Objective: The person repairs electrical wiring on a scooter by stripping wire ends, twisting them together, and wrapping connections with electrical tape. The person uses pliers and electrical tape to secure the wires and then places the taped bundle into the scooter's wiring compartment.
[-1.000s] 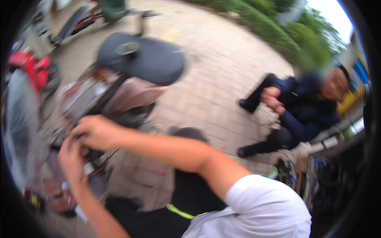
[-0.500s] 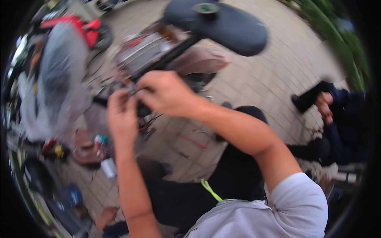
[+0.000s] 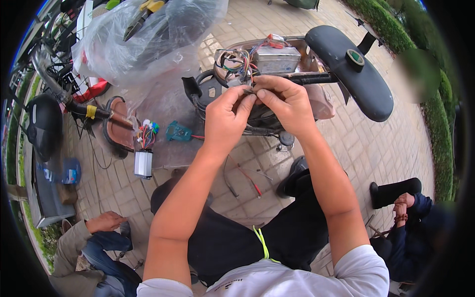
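My left hand (image 3: 225, 116) and my right hand (image 3: 287, 104) meet fingertip to fingertip over the open body of an electric scooter. Both are closed in a pinch on a thin dark wire (image 3: 251, 91), mostly covered by the fingers. Just beyond them a tangle of coloured wires (image 3: 237, 63) spills out next to a finned silver controller box (image 3: 277, 60). A black scooter seat (image 3: 354, 74) juts out to the right. At the left, a smaller silver controller (image 3: 143, 164) with a bunch of wires and plugs lies beside a teal meter (image 3: 178, 131) with a red lead.
Clear plastic sheeting (image 3: 143, 44) covers the far left, with yellow-handled pliers (image 3: 143, 19) on it. Loose cable pieces (image 3: 250, 180) lie on the paving before me. Other people sit nearby: one hand (image 3: 105, 222) shows lower left, clasped hands (image 3: 403, 205) lower right.
The view has swung left and steadied, so the scooter and my hands appear farther right. Both hands stay pinched together at the wires. The person at lower left shows more now.
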